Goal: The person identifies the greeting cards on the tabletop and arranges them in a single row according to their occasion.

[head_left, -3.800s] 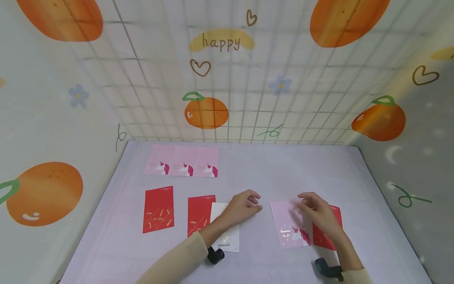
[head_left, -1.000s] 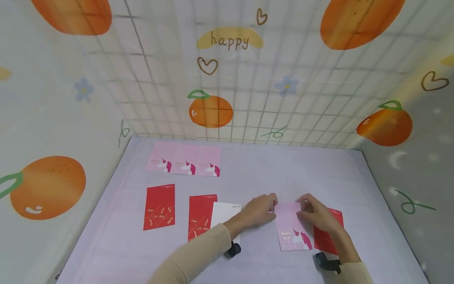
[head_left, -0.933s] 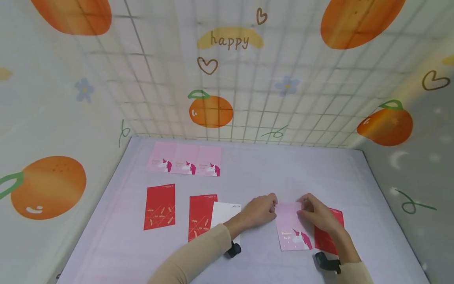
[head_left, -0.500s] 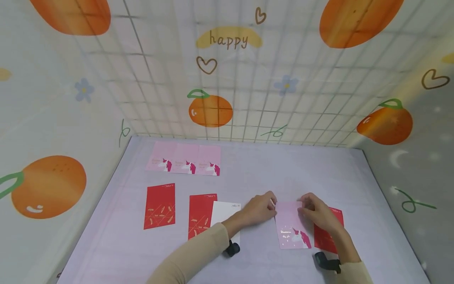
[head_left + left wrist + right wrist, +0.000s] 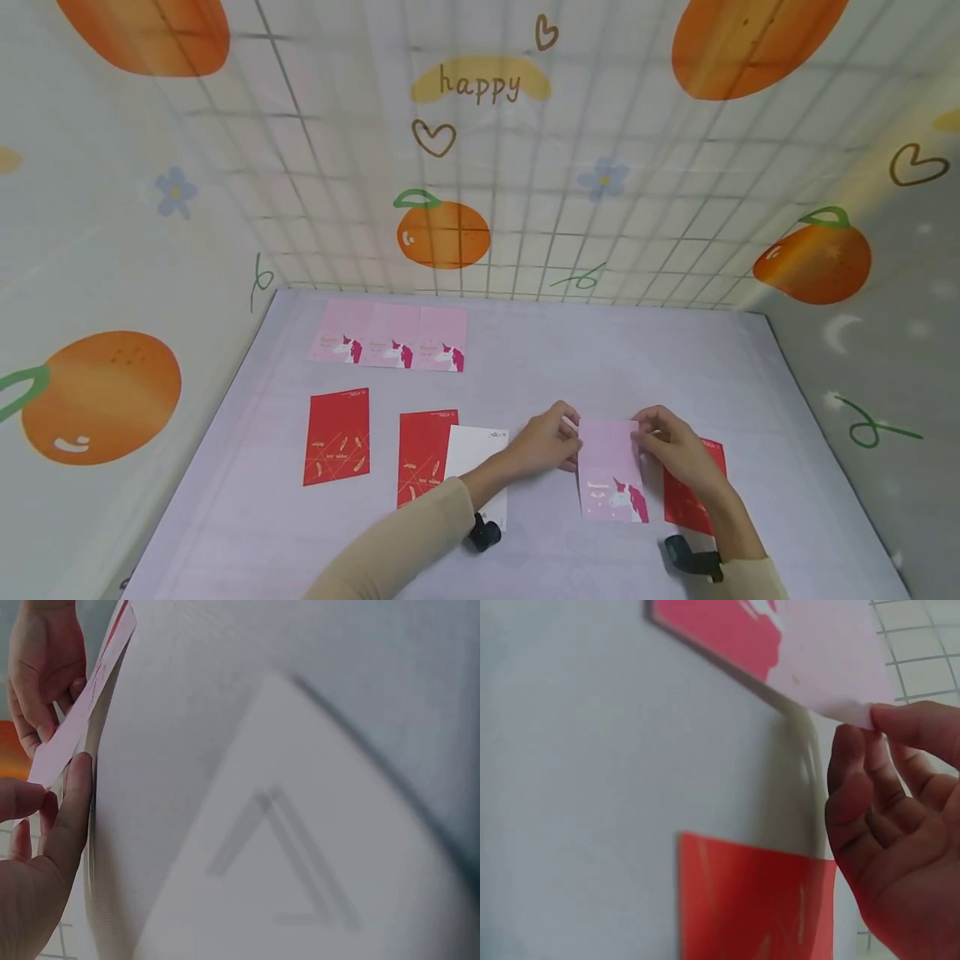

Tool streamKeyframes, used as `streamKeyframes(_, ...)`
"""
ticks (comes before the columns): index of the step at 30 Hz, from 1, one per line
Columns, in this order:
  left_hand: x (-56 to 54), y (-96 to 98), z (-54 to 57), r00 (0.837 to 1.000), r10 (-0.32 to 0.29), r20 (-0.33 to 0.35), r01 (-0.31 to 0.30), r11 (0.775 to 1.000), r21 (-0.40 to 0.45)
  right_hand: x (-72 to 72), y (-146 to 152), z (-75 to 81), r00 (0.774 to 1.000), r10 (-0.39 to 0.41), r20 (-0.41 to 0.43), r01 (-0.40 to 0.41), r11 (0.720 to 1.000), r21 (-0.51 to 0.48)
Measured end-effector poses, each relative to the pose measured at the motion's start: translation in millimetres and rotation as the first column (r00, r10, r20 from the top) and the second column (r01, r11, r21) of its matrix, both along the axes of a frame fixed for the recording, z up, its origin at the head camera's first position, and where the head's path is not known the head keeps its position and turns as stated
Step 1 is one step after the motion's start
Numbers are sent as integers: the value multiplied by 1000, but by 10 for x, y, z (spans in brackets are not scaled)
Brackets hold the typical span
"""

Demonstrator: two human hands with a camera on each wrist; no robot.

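Observation:
Between both hands is a pink card with a unicorn print [image 5: 611, 471], its far end lifted off the table. My left hand [image 5: 546, 439] pinches its left edge near the far corner. On the opposite edge, my right hand [image 5: 678, 446] pinches the card between thumb and fingers, as the right wrist view shows. Under the right hand's wrist lies a red card [image 5: 690, 496], partly covered by the arm. A white card [image 5: 476, 446] sits below the left forearm, overlapping another red card [image 5: 422, 454].
Three pink unicorn cards [image 5: 390, 333] lie side by side at the back left of the pale table [image 5: 555, 350]. A separate red card [image 5: 336, 437] is at the left. Cloth walls with printed oranges [image 5: 444, 235] enclose the table's back and sides.
The left hand has come from over the white card to the pink card's left edge. The pink card, now held by both hands, has been raised at its far end and shifted slightly left.

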State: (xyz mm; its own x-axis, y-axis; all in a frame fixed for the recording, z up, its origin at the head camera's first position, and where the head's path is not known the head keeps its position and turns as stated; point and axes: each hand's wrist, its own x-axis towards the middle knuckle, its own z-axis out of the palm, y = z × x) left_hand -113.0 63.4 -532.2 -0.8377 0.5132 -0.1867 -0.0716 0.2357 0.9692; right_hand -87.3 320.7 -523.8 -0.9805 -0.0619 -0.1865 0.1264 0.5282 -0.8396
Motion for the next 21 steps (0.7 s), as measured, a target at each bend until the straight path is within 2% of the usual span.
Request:
streamKeyframes(5, 24, -14, 20, 998, 2, 63, -5, 999, 48, 15, -1, -22, 1000, -6, 4, 6, 999, -43)
streamKeyframes(11, 30, -35, 13, 996, 32, 85, -38, 997, 67, 22, -27, -19, 1000, -13, 8, 14, 997, -79)
streamKeyframes(16, 22, -105, 38, 996, 48, 71, -53, 996, 71, 49, -88, 33, 998, -32, 49, 39, 990, -133)
streamKeyframes(21, 8, -226, 91, 997, 53, 50, -56, 996, 64, 74, -184, 130, 994, -45, 95, 66, 970, -234)
